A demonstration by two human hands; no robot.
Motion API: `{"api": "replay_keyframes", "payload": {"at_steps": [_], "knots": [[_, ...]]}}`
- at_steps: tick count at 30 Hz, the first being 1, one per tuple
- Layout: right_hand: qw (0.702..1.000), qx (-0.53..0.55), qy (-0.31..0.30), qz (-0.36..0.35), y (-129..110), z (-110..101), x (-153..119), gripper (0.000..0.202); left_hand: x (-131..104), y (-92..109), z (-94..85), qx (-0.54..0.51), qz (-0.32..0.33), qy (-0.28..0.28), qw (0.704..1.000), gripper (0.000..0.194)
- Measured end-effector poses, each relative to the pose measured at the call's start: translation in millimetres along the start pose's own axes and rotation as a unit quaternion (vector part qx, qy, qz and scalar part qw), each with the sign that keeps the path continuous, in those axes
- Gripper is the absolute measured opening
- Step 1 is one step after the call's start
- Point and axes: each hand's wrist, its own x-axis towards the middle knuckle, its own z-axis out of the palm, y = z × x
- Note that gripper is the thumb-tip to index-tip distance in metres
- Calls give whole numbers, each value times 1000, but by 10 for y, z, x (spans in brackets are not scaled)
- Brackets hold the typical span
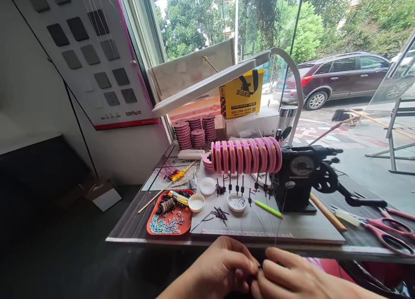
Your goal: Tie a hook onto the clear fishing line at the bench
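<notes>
Two hands at 6 o'clock, below the surface (136,229) edge: left hand (220,268) and right hand (292,275), fingertips meeting, fingers pinched closed on a tiny dark piece (258,269), too small to identify. One row of about ten pink spools (246,155) on one black winder (301,178) at 12. One red tray (168,219) at 10. Two white dishes (196,202). One pair of pink scissors (385,232) at 3. Thin line (281,212) hangs from the winder toward the hands.

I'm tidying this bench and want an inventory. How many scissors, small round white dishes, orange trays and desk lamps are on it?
Scissors, pink-handled, at the right edge: 2
Small round white dishes: 3
Orange tray, holding small parts: 1
Desk lamp: 1
Total: 7
</notes>
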Motion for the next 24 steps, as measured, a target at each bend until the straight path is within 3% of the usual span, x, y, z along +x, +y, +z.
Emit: {"api": "replay_keyframes", "payload": {"at_steps": [2,4,5,7,9,10,12,14,15,16,17,18,19,20,21,22,24], "knots": [[996,75,25,42,-1,-7,61,57,-40,-22,-6,87,89,40,991,3],[970,183,38,155,5,-36,129,50,-72,-84,-10,225,235,84,942,3],[939,252,42,231,16,-54,165,45,-76,-133,-12,293,316,112,895,9],[830,403,57,380,56,-81,240,35,-52,-252,-15,397,457,187,774,18],[712,535,82,448,118,-83,310,34,8,-360,-21,473,565,291,610,21],[672,577,84,457,153,-74,340,36,42,-392,-26,493,605,328,532,23],[645,608,71,457,214,-49,377,37,93,-398,-38,517,668,344,409,23],[659,600,54,450,243,-32,374,36,97,-334,-49,557,705,294,326,22],[676,585,51,445,240,-33,355,34,82,-287,-53,578,713,256,303,22],[701,557,47,442,227,-41,327,29,59,-236,-56,590,712,217,312,23],[739,513,40,435,204,-55,290,23,31,-186,-56,587,696,180,373,23],[789,454,30,411,175,-74,246,17,5,-139,-55,554,654,152,492,22],[847,382,24,370,142,-96,200,12,-17,-97,-53,482,570,119,655,19],[902,304,20,305,110,-119,153,13,-31,-62,-52,374,439,82,813,15],[947,226,7,228,79,-138,109,17,-35,-33,-52,246,283,44,926,10],[977,154,-9,150,53,-153,70,22,-29,-12,-53,130,147,13,980,6],[998,37,-34,38,17,-160,15,29,4,10,-61,24,27,-15,999,4]]}}
